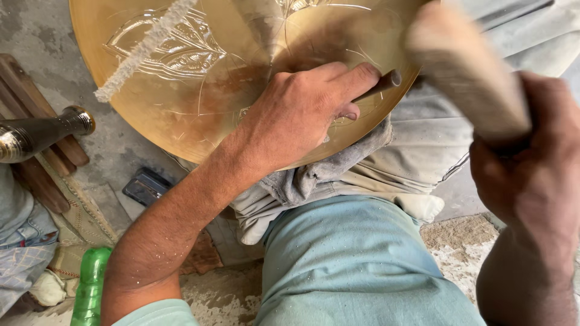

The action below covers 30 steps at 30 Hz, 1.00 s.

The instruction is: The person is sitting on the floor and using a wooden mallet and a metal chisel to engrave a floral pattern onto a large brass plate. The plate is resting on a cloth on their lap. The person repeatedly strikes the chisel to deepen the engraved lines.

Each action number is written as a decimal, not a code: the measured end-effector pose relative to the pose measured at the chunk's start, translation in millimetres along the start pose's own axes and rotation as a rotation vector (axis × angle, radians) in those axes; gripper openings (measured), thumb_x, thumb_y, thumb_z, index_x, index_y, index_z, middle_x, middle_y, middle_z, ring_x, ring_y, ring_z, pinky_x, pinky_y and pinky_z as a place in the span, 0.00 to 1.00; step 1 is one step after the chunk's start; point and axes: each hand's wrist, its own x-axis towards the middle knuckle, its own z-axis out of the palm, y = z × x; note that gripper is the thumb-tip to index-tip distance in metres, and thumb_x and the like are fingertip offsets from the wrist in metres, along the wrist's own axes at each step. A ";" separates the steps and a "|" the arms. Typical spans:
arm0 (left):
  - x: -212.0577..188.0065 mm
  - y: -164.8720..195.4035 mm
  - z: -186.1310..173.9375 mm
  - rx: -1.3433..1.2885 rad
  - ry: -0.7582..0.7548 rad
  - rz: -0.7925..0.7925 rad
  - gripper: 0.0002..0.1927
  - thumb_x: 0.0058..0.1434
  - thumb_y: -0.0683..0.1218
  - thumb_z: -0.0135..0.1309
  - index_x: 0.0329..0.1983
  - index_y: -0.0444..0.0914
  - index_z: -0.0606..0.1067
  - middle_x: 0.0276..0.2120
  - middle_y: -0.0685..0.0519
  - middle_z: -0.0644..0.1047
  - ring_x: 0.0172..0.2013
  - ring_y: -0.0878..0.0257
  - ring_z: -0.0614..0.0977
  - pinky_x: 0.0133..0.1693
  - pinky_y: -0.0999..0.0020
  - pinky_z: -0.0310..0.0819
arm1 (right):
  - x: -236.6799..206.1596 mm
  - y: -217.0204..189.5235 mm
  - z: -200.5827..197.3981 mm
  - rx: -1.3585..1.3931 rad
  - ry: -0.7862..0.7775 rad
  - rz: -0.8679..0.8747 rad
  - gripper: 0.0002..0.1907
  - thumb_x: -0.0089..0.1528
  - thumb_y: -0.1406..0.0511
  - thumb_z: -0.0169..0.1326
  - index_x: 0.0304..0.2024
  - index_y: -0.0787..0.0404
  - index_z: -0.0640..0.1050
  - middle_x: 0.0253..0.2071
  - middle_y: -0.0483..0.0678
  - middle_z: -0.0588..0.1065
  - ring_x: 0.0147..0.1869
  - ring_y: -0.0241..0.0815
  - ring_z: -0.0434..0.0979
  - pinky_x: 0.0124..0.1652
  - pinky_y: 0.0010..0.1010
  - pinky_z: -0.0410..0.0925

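Big round brass tray [199, 78] fills the upper left + top centre of the frame, resting tilted on the person's lap over a grey cloth [314, 175]. Engraved leaf/petal patterns show on its surface, w/ a pale strip of glare or dust running diagonally across upper left.

Left hand [302, 115] lies on the tray near centre frame, fingers curled tight around a thin metal chisel [382, 83]; the chisel's butt end sticks out past the fingers toward the right, tip hidden under the hand so can't tell exactly where it meets the brass.

Right hand [531, 163] at right edge of frame, fist closed round the handle of a wooden mallet [465, 66]. Mallet head is blurred, up at upper right, just beside the chisel end but apart from it.

Lower centre: pale blue-green shirt, beige trousers above it. Lower left: green plastic bottle [90, 284]. Left edge: dark metal vase-like piece [42, 133] lying over wooden sticks [36, 121]. Small dark flat object [145, 186] on the concrete floor below the tray's rim
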 end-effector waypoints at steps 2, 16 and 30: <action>1.9 -1.2 0.4 0.002 -0.001 0.015 0.19 0.67 0.37 0.55 0.60 0.43 0.70 0.39 0.51 0.79 0.42 0.58 0.88 0.38 0.64 0.84 | 4.2 -4.1 2.5 0.122 0.033 -0.002 0.30 0.64 0.81 0.56 0.64 0.77 0.57 0.49 0.60 0.73 0.52 0.49 0.79 0.45 0.33 0.76; 9.5 -0.5 -2.6 0.079 -0.165 0.014 0.12 0.68 0.37 0.54 0.52 0.42 0.72 0.35 0.54 0.80 0.38 0.57 0.87 0.36 0.63 0.82 | -19.2 -18.5 17.0 -0.014 0.067 0.331 0.19 0.63 0.73 0.58 0.55 0.68 0.71 0.41 0.53 0.79 0.43 0.41 0.82 0.44 0.31 0.75; -151.2 24.4 -2.7 -0.315 1.085 -0.627 0.14 0.74 0.38 0.54 0.56 0.30 0.63 0.45 0.54 0.76 0.36 0.71 0.81 0.36 0.74 0.82 | 3.9 -33.2 23.0 0.307 0.187 0.477 0.23 0.61 0.73 0.62 0.56 0.69 0.69 0.44 0.50 0.77 0.49 0.40 0.81 0.49 0.32 0.76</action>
